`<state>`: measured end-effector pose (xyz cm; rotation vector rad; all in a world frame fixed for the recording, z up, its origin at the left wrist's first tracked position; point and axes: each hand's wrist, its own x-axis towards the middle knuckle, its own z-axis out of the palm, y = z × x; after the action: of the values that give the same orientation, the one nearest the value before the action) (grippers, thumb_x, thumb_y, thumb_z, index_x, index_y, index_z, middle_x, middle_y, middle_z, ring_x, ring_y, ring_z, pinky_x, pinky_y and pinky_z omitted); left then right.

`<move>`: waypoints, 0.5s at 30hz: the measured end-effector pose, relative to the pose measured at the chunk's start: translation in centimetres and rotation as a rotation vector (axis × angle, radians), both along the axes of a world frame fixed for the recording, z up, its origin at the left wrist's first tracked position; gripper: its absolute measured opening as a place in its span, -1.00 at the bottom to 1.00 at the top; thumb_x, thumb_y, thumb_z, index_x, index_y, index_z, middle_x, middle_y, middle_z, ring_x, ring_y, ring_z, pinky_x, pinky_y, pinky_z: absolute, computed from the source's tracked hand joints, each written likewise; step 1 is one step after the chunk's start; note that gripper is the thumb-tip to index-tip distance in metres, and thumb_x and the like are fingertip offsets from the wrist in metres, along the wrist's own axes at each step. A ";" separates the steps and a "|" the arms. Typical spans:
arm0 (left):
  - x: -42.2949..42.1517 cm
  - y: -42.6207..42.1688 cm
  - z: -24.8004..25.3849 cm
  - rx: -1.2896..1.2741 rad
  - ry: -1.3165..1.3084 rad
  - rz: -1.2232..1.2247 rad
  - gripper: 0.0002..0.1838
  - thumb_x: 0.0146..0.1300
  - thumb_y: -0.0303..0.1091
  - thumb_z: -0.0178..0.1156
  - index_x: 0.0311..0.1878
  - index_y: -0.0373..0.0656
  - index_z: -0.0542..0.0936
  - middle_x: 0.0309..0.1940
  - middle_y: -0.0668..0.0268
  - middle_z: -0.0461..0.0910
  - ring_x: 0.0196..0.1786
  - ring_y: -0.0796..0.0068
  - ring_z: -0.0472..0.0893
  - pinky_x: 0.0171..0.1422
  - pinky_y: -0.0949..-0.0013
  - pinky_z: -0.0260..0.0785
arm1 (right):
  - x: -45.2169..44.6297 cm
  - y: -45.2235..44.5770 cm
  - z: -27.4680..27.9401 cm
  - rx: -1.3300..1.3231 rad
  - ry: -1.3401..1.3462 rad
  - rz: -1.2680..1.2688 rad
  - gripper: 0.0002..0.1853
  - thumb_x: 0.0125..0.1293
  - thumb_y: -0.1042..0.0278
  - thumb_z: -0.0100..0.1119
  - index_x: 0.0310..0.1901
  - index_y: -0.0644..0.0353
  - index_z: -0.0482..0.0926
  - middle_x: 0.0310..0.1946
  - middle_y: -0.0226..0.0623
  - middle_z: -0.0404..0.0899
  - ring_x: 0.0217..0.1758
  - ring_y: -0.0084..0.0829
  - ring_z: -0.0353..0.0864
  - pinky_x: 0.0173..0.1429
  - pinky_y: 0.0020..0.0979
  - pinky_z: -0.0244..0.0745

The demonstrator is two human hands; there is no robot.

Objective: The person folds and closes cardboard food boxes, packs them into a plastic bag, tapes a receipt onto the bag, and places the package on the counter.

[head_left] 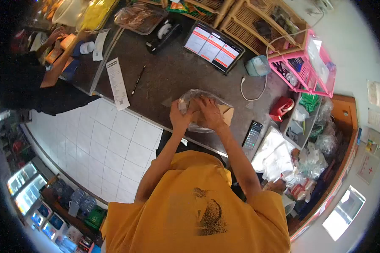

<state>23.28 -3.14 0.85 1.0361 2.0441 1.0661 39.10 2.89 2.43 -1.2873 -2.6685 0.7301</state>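
A brown cardboard food box (227,114) sits in a clear plastic bag (204,93) near the front edge of the dark counter. My left hand (181,118) is closed at the bag's left side, its fingers curled around the plastic. Over the top of the box lies my right hand (211,112), with the fingers apart and pressed down on it. The box's underside is hidden by my hands and the film. To the right of the bag rests a phone (252,135) with its screen lit.
A tablet (214,47) stands at the back, near a black stapler-like device (164,36). A receipt (118,83) and a pen (138,80) lie left. Right are a red tape dispenser (281,108), a pink basket (302,67) and plastic bags (274,154). Another person's arm (57,71) works at far left.
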 end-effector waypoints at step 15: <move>-1.9 -0.3 1.5 -0.091 -0.507 0.079 -0.81 0.38 -0.40 0.13 -0.01 -0.25 0.58 -0.23 0.30 0.66 -0.21 0.48 0.60 -0.13 0.34 0.43 | 11.8 -4.4 -3.4 -0.805 0.596 -1.177 -0.75 0.32 0.24 0.40 -0.19 0.28 0.65 -0.38 -0.39 0.63 -0.35 -0.57 0.52 -0.23 -0.46 0.45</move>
<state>21.34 -3.48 2.32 0.5676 1.7084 1.1276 50.94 -1.46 -0.97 -1.9648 -0.8271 1.5812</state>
